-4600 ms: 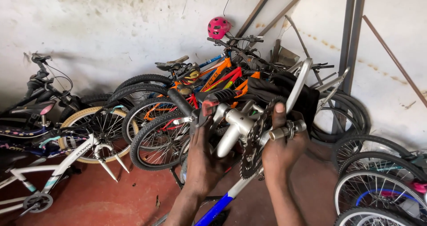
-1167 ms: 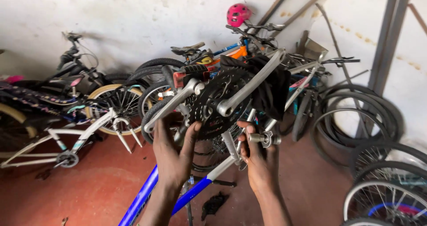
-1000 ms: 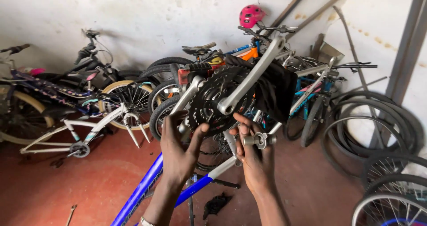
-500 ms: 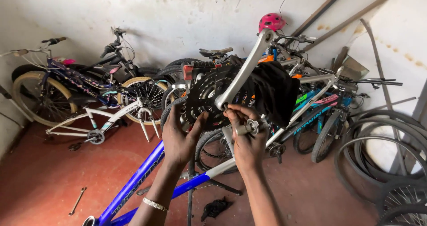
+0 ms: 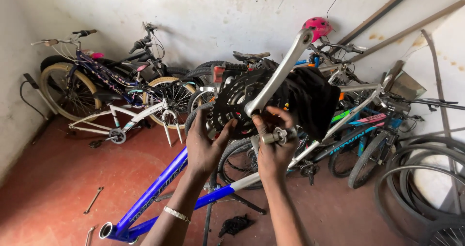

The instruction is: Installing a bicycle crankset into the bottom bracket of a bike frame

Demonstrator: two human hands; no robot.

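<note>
Since the earlier frames we find the view swung left and pulled back: the bicycles along the wall now sit further in, a wrench shows on the floor, and the crankset has stayed raised between both hands.

The left hand (image 5: 206,146) is spread wide, palm against the near side of the black chainrings (image 5: 232,103), fingers reaching up along the toothed edge. A metal bracelet (image 5: 175,213) circles that wrist. The right hand (image 5: 272,151) is partly closed: its fingers and thumb pinch the short silver axle (image 5: 278,136) that sticks out sideways, with the fingertips touching the base of the silver crank arm (image 5: 281,71). The crank arm slants up and to the right, its free end level with a pink helmet (image 5: 317,27) hanging behind it.

The crankset is held in the air, above a blue bicycle frame (image 5: 155,192) clamped to a stand whose legs spread on the red floor (image 5: 53,178). Just behind the chainrings hangs a black cloth (image 5: 312,103).

Further out, a white bicycle frame (image 5: 123,122) lies left of centre, with a dark bicycle (image 5: 92,79) leaning on the wall behind it. A wrench (image 5: 93,200) lies on the floor at lower left. More bicycles crowd the right, and loose tyres (image 5: 416,183) stack at the far right.
</note>
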